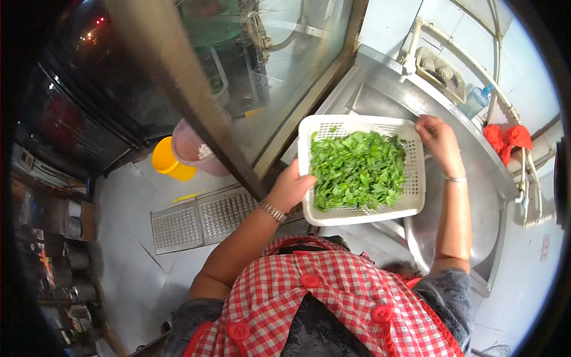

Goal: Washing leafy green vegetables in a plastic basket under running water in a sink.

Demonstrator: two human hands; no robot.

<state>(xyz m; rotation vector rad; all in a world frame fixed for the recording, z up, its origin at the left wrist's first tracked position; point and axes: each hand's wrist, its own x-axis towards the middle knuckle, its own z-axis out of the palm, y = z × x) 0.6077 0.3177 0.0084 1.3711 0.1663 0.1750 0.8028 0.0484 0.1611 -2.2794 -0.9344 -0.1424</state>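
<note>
A white perforated plastic basket (415, 196) hangs before my chest, over the near-left edge of a stainless steel sink (379, 100). Chopped leafy greens (359, 172) lie in a loose heap across most of its bottom. At the basket's left side my left hand (292, 185) grips the rim, thumb on the inside. My right hand (439, 140) is at the far right corner, its fingers bent together close to the rim. Whether those fingertips hold the rim, or some small thing, is not clear.
A large round metal basin (473, 214) sits in the sink's right part. A white tap (408, 67) juts from wall pipes. To the left stand a framed glass panel (308, 67), a yellow bucket (171, 160) and a pink tub (189, 145). A metal drain grate (200, 221) covers part of the floor.
</note>
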